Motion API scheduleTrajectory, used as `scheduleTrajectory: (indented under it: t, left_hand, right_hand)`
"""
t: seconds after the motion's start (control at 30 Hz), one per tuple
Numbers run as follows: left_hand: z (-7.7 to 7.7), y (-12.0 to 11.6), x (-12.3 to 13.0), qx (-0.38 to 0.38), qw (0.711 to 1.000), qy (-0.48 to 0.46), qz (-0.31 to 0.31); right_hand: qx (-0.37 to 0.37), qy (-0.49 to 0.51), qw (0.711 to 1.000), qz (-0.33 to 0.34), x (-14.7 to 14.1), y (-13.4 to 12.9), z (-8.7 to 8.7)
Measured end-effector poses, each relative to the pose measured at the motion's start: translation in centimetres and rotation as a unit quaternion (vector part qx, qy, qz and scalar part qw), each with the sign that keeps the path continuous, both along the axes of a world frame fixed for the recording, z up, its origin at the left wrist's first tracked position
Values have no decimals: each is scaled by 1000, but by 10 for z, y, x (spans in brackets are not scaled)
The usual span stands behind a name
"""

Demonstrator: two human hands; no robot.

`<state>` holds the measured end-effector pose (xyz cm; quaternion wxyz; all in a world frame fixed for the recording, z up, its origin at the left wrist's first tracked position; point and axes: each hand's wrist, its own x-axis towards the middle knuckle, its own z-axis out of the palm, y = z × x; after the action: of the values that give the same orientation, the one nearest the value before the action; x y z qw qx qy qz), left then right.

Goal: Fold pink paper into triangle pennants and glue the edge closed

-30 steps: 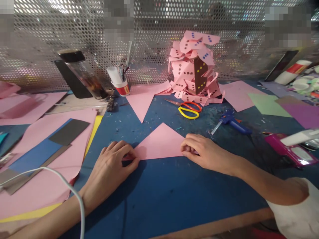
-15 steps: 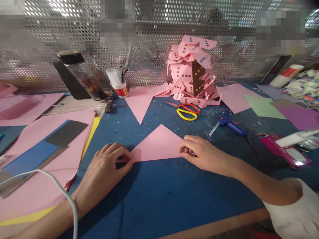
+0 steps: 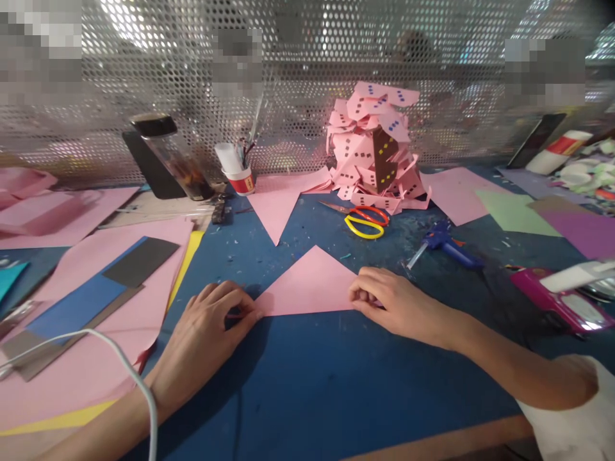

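A pink paper triangle (image 3: 310,285) lies on the blue table (image 3: 307,378), its peak pointing away from me. My left hand (image 3: 214,333) pinches its left corner between thumb and forefinger. The right corner is pinched by my right hand (image 3: 389,301), whose fingers are curled and hide that corner. Beyond the triangle rest scissors (image 3: 364,222) with one red and one yellow handle. Another pink sheet (image 3: 276,205) lies further back with a point toward me.
A pile of dotted pink paper pieces (image 3: 369,150) stands at the back. To the right are a blue glue gun (image 3: 444,243) and a magenta object (image 3: 560,298). Stacked pink sheets (image 3: 115,346), a white cable (image 3: 129,365) and a bottle (image 3: 177,160) are on the left.
The whole view has shifted slightly, so things appear a little lower and further right. Both hands still pinch the triangle's corners.
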<state>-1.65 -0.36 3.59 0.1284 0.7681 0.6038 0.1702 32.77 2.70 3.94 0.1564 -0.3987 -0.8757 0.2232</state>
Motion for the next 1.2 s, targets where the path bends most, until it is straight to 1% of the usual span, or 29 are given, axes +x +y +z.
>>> scheduleTrajectory:
  t: [0.2, 0.57, 0.73, 0.93, 1.2]
  left_hand:
    - [1, 0, 1, -1, 1000, 9, -7]
    - [0, 0, 5, 8, 999, 35, 5]
    - [-2, 0, 5, 23, 999, 25, 9]
    - [-2, 1, 3, 21, 1000, 22, 9]
    - [-3, -1, -5, 24, 1000, 7, 0]
  right_hand:
    - [-6, 5, 1000, 2, 1, 0, 0]
    - [-12, -4, 1000, 0, 0, 0, 2]
    - [-9, -5, 1000, -1, 0, 0, 1]
    - [0, 2, 1000, 5, 0, 0, 1]
    - [-15, -3, 1000, 1, -1, 0, 1]
